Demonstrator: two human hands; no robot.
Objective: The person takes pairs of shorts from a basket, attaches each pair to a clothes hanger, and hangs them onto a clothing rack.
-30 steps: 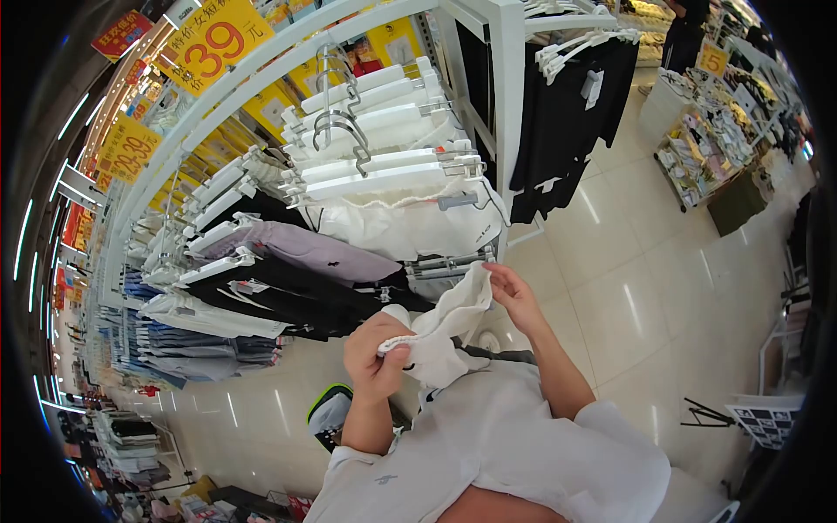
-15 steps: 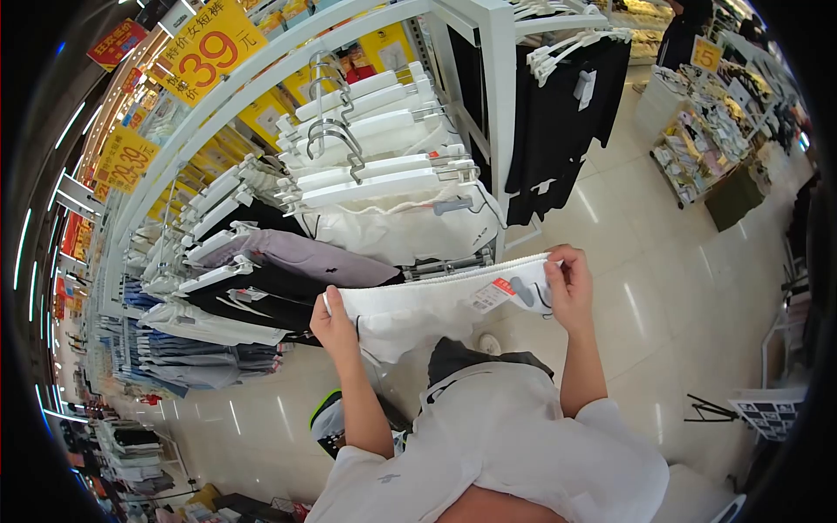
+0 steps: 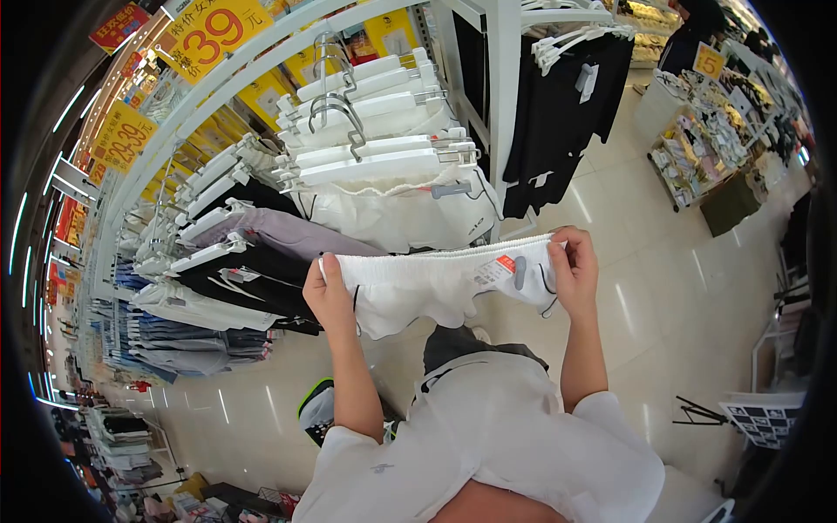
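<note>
A pair of white shorts (image 3: pixel 410 292) is stretched out sideways between my two hands, its elastic waistband along the top. My left hand (image 3: pixel 331 292) is closed on the waistband's left end, thumb on top. At the other end, my right hand (image 3: pixel 573 270) pinches the waistband's right corner. A red and white price tag (image 3: pixel 495 271) and a grey security tag (image 3: pixel 520 272) hang on the front of the shorts, near my right hand. Just beyond them, white shorts on hangers (image 3: pixel 392 213) hang from the rack.
The white metal rack (image 3: pixel 500 113) stands ahead, with black trousers (image 3: pixel 567 113) on its right side and dark and lilac garments (image 3: pixel 279 231) to the left. Yellow price signs (image 3: pixel 214 39) top it. A bag (image 3: pixel 318 410) rests on the floor below. Another display (image 3: pixel 706 139) stands at right.
Both hands have raised the white shorts slightly, toward the rack. The waistband looks straighter and the shorts' front faces me more. My grip stays at both ends.
</note>
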